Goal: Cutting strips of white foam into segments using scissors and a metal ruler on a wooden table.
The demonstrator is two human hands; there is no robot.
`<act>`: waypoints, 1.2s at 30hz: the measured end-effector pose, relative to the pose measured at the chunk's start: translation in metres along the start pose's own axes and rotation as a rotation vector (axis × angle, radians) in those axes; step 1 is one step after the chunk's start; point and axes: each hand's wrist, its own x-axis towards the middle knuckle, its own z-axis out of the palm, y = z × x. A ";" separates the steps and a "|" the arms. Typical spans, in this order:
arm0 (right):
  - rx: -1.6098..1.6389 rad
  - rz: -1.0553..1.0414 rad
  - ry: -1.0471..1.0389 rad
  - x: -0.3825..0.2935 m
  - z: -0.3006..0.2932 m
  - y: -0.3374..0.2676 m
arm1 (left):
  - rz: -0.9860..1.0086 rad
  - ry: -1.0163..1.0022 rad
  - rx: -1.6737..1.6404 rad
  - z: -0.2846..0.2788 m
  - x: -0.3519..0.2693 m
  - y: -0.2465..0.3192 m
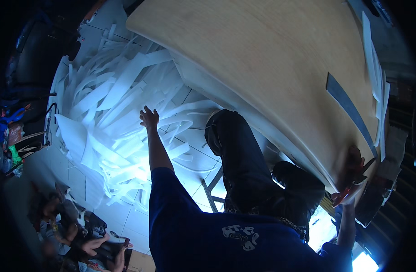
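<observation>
My left hand (149, 117) is stretched out over a big heap of white foam strips (119, 88), its fingers apart and nothing in them. At the right, my right hand (347, 195) holds scissors (360, 173) with red handles, their blades spread, beside the near end of a wood-topped table (262, 51). A flat dark grey strip (349, 107) lies on the tabletop, its lower end close to the scissor blades. More long white foam strips (372, 68) lie along the table's right edge. Shadow hides part of my right hand.
My bent legs (242, 156) are beside the table's near edge. Tiled floor (126, 217) shows around the heap. Other people (92, 238) sit at the lower left, near a cardboard piece (141, 261). Assorted coloured items (14, 136) are at the far left.
</observation>
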 end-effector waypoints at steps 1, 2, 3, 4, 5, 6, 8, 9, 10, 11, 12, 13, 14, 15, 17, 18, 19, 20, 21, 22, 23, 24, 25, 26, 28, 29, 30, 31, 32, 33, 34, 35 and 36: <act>-0.007 0.002 -0.008 0.000 0.000 0.000 | -0.023 0.017 -0.020 0.001 0.007 0.003; -0.015 0.005 -0.020 0.000 0.000 -0.001 | -0.008 0.055 0.013 0.001 0.013 0.003; -0.025 0.008 -0.028 0.000 0.000 -0.001 | 0.010 0.096 0.044 0.000 0.021 0.003; -0.029 0.008 -0.035 -0.001 0.001 -0.001 | 0.048 0.119 0.090 -0.002 0.029 -0.002; -0.033 0.007 -0.043 -0.001 0.002 0.000 | 0.087 0.143 0.135 -0.004 0.036 -0.006; -0.049 0.010 -0.052 -0.001 0.001 -0.001 | 0.107 0.110 0.162 -0.001 0.041 0.000; -0.062 0.017 -0.070 -0.002 0.003 -0.001 | 0.146 0.009 0.257 -0.001 0.052 -0.012; -0.068 0.019 -0.079 -0.001 0.004 0.000 | 0.156 -0.067 0.303 -0.003 0.058 -0.016; -0.071 0.021 -0.088 0.000 0.005 0.001 | 0.168 -0.040 0.384 0.000 0.056 -0.020; -0.071 0.023 -0.096 0.000 0.005 0.002 | 0.166 -0.043 0.383 0.002 0.054 -0.022; -0.068 0.025 -0.103 -0.001 0.006 0.002 | 0.177 -0.041 0.522 0.003 0.053 -0.025; -0.060 0.026 -0.108 -0.002 0.007 0.002 | 0.187 -0.037 0.665 0.001 0.051 -0.030; -0.071 0.034 -0.110 -0.003 0.005 0.001 | 0.198 -0.038 0.659 0.000 0.042 -0.019; -0.085 0.041 -0.115 -0.001 0.002 -0.002 | 0.257 0.035 0.600 -0.003 0.028 -0.004; -0.071 0.053 -0.099 -0.001 0.000 -0.003 | 0.309 0.136 0.564 -0.025 0.015 0.001; -0.059 0.061 -0.093 0.000 0.000 -0.002 | 0.359 0.295 0.457 -0.036 0.009 0.000; -0.047 0.069 -0.085 0.001 0.000 -0.001 | 0.410 0.454 0.346 -0.049 0.004 0.001; -0.035 0.076 -0.074 0.003 0.000 -0.001 | 0.410 0.517 0.282 -0.062 -0.003 0.002; -0.026 0.082 -0.063 0.004 -0.001 -0.001 | 0.417 0.531 0.291 -0.077 -0.012 0.005; 0.003 0.127 -0.013 0.000 0.002 -0.005 | 0.424 0.580 0.224 -0.090 -0.021 0.010; 0.001 0.132 -0.022 0.009 0.003 -0.005 | 0.431 0.630 0.156 -0.104 -0.030 0.014; -0.011 0.132 -0.047 0.013 0.002 -0.007 | 0.429 0.612 0.103 -0.122 -0.042 0.017; -0.025 0.132 -0.068 0.015 0.001 -0.007 | 0.468 0.639 0.055 -0.139 -0.056 0.021; 0.026 0.151 -0.052 0.018 0.001 -0.007 | 0.487 0.657 0.022 -0.155 -0.070 0.026; 0.093 0.222 -0.023 0.021 0.001 -0.014 | 0.515 0.700 -0.001 -0.191 -0.097 0.030; 0.014 0.256 -0.067 0.020 -0.003 -0.017 | 0.600 0.738 -0.050 -0.207 -0.108 0.032; 0.004 0.205 -0.054 0.022 -0.004 -0.019 | 0.688 0.774 -0.100 -0.223 -0.121 0.036; -0.012 0.159 -0.038 0.025 -0.005 -0.019 | 0.708 0.792 -0.100 -0.241 -0.138 0.047; -0.008 0.137 -0.021 0.026 -0.005 -0.019 | 0.684 0.789 -0.134 -0.258 -0.155 0.058; -0.005 0.112 -0.006 0.027 -0.006 -0.020 | 0.658 0.784 -0.171 -0.274 -0.172 0.066; 0.012 0.116 -0.014 0.028 -0.009 -0.023 | 0.697 0.827 -0.184 -0.292 -0.183 0.068; 0.036 0.082 0.047 0.031 -0.007 -0.025 | 0.705 0.858 -0.165 -0.311 -0.193 0.070; 0.031 0.070 0.053 0.030 -0.007 -0.025 | 0.686 0.871 -0.182 -0.328 -0.206 0.074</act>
